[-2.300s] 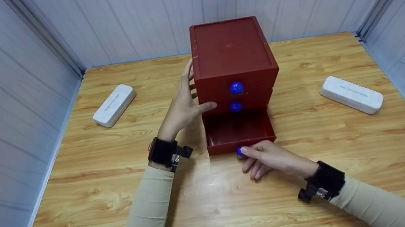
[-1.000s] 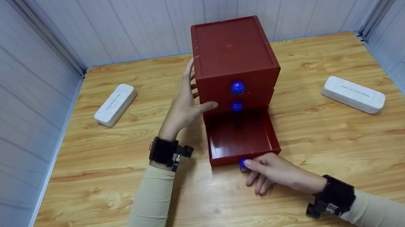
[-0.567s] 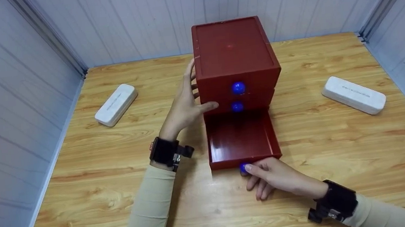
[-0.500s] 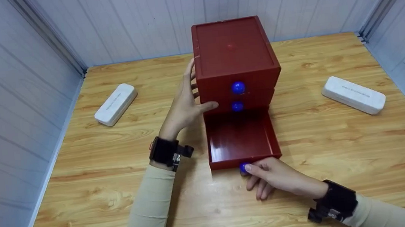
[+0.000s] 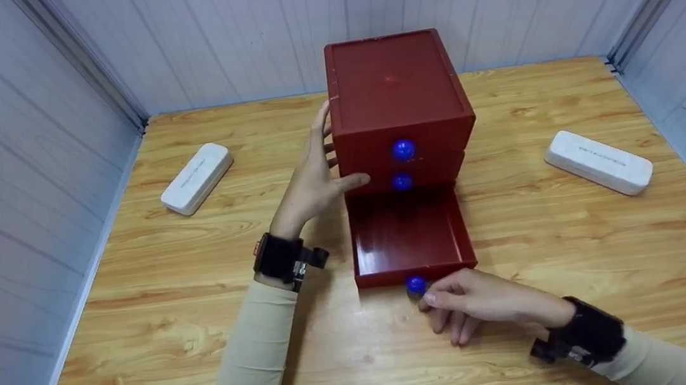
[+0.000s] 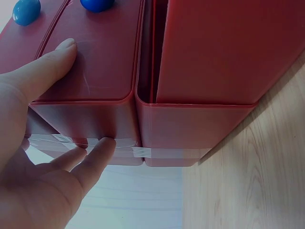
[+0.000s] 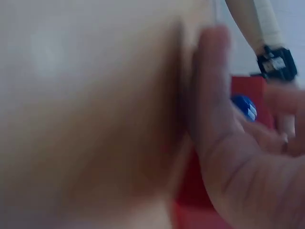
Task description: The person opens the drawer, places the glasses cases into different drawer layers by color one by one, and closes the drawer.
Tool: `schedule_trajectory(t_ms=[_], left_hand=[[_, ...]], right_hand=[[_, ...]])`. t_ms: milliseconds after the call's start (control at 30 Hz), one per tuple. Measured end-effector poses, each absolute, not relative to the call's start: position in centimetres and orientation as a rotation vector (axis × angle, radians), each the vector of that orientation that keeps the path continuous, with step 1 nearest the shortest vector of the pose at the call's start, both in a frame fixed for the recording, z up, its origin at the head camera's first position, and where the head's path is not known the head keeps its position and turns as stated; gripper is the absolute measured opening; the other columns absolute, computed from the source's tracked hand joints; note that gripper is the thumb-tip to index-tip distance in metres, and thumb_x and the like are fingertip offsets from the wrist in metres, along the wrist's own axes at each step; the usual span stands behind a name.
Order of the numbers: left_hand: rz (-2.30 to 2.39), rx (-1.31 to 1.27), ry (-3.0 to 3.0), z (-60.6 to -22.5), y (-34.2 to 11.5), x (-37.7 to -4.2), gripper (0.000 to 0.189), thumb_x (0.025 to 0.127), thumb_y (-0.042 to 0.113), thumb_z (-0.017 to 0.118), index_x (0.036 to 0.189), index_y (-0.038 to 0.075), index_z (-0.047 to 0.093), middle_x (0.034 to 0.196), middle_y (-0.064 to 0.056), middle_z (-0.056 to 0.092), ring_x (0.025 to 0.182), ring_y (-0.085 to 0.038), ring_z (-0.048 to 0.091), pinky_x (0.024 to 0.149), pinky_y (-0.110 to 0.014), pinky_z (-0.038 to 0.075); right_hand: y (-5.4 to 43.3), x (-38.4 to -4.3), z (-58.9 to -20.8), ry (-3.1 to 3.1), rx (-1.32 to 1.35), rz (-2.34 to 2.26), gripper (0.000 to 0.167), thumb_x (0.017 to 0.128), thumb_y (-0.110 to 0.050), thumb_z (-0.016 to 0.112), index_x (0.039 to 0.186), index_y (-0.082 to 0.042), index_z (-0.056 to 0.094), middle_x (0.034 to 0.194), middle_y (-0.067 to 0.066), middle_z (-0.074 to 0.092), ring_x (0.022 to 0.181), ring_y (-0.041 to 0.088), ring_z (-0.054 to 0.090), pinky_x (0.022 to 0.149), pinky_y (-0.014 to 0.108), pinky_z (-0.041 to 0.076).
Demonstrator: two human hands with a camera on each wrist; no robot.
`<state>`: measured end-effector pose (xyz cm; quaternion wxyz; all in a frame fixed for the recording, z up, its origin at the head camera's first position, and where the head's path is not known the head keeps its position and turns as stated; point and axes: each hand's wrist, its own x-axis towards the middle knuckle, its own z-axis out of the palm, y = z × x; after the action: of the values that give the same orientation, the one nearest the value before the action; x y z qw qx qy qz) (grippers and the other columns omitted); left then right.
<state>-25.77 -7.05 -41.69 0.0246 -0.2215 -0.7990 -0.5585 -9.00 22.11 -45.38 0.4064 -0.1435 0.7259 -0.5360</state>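
A dark red drawer cabinet (image 5: 395,82) stands at the table's back middle, with blue ball knobs on its drawer fronts. Its bottom drawer (image 5: 408,233) is pulled out and bare inside. My left hand (image 5: 310,183) steadies the cabinet's left front corner: the thumb lies on the middle drawer front, and straight fingertips (image 6: 107,143) touch the side over clear tape. Just right of the bottom drawer's blue knob (image 5: 416,285) is my right hand (image 5: 475,300), apart from it with loosely bent fingers and nothing held. In the right wrist view that hand is blurred.
One white oblong case (image 5: 197,179) lies on the wooden table (image 5: 161,339) to the left, another white case (image 5: 598,162) to the right. Pale panel walls (image 5: 225,39) enclose the back and both sides.
The bottom drawer slid farther out toward me, then stopped. My right hand has since let go of its knob and moved slightly right. My left hand stays on the cabinet.
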Motion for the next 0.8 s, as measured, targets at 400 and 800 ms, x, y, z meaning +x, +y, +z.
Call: schedule_trajectory(t_ms=[400,800], left_hand=[[-1.760,-0.680,-2.469,-41.6,-7.0,-25.7,0.132,0.079,0.005,0.094,0.169,0.044,0.005,0.169,-0.010,0.030,0.141,-0.026,0.052,0.111,-0.040,0.052],[-1.747,-0.679,-2.467,-41.8,-6.9,-25.9,0.133,0.078,0.001,0.094,0.170,0.040,0.006,0.169,-0.011,0.030,0.142,-0.028,0.052,0.109,-0.037,0.054]], right_hand=[[30.5,-12.9,-38.1,2.152,-0.986,-1.511,0.029,0.106,0.010,0.050,0.129,0.004,0.067,0.113,0.012,0.076,0.098,0.020,0.075,0.081,0.032,0.064],[35.6,-16.5,-41.9,2.957,-0.722,-1.074,0.022,0.101,-0.009,0.073,0.124,-0.007,0.075,0.110,0.008,0.078,0.094,0.012,0.071,0.077,0.015,0.055]])
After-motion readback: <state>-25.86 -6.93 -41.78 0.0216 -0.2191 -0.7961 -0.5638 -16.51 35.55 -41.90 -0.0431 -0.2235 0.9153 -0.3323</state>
